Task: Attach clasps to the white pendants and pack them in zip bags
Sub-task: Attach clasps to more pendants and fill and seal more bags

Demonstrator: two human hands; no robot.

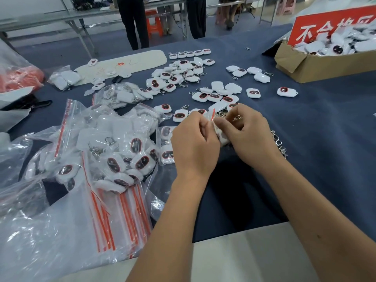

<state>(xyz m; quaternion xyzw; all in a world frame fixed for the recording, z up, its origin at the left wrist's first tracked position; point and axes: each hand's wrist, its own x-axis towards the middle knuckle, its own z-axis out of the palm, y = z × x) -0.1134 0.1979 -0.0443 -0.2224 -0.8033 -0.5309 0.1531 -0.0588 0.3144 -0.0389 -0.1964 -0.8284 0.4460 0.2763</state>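
Both hands, left hand (194,143) and right hand (247,133), pinch a small zip bag (212,119) holding a white pendant (222,137) near the counter's (315,139) middle, apparently sealing it; next likely calls for pressing the red strip closed.

Small zip bag (212,119) with red seal strip, pinched between left hand (194,146) and right hand (247,135); contents hidden. Loose white pendants (213,96) with dark red-rimmed faces scattered just beyond both hands. Metal clasps (279,142) heaped right of right hand. Filled zip bags (114,151) piled left of left hand.
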